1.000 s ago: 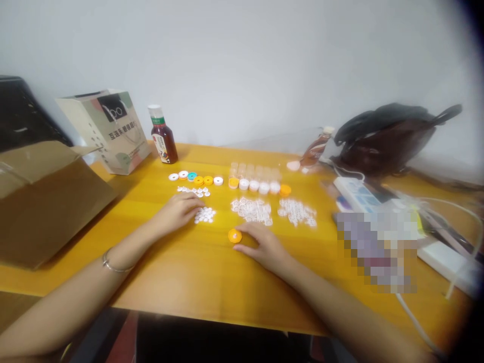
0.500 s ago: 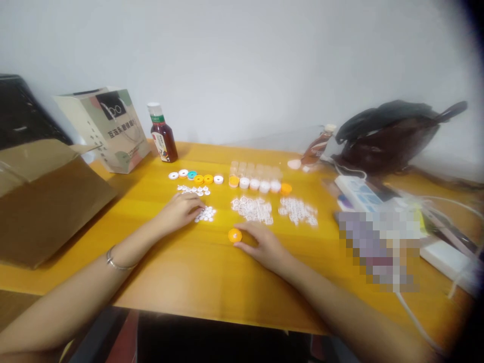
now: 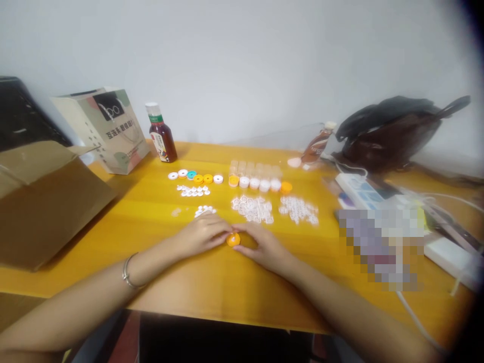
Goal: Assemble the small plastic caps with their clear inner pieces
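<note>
An orange cap [image 3: 233, 239] lies on the yellow table [image 3: 212, 282], held between the fingertips of both hands. My left hand [image 3: 202, 234] pinches a small white piece down onto the cap from the left. My right hand [image 3: 262, 244] curls round the cap from the right. Just behind my left hand is a small pile of white rings [image 3: 204, 210]. Two larger piles of white rings [image 3: 252, 208] [image 3: 298, 210] lie behind my right hand.
Behind the piles stand a row of coloured caps [image 3: 194, 176] and a row of small clear vials [image 3: 257, 177]. A brown bottle [image 3: 161, 137], a paper bag [image 3: 104, 128] and a cardboard box [image 3: 45, 201] are on the left. A power strip [image 3: 363, 191], cables and a dark bag [image 3: 393, 131] are on the right.
My left hand left the small pile of white rings and came right and nearer to meet the orange cap. My right hand stayed at the cap.
</note>
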Available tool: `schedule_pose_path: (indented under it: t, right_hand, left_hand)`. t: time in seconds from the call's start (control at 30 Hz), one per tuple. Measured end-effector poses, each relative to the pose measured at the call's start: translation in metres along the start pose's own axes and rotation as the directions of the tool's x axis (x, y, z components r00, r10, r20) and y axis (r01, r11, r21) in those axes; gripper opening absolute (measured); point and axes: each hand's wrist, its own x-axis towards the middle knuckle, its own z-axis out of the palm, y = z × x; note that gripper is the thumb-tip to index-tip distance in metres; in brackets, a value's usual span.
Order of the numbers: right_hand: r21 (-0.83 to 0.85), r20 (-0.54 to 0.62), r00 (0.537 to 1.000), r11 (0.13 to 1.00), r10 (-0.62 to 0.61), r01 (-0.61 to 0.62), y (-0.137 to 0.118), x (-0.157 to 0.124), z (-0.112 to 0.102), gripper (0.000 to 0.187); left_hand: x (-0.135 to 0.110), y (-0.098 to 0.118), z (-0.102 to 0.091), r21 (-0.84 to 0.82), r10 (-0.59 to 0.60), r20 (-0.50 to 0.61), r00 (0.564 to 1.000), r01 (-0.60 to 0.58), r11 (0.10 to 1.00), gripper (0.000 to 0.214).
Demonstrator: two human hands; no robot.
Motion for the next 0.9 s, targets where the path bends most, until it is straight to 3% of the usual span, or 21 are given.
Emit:
schedule_pose_path:
  t: [0.37,0.9]
  right_hand:
    - [0.050,-0.010,0.998,0.997,0.067,-0.067,-0.0037,0.0014,0.0007,0.039]
    - [0.079,0.004,0.996,0.993,0.093,-0.093,-0.0065,0.0012,-0.0016,0.036]
  left_hand:
    - [0.0006,-0.0011,0.0060,0.070,-0.026,0.056,0.998,0.022,0.997,0.016]
    - [-0.0004,0.0022,0.0016,0.000,-0.043,0.096,0.994,0.043,0.999,0.018]
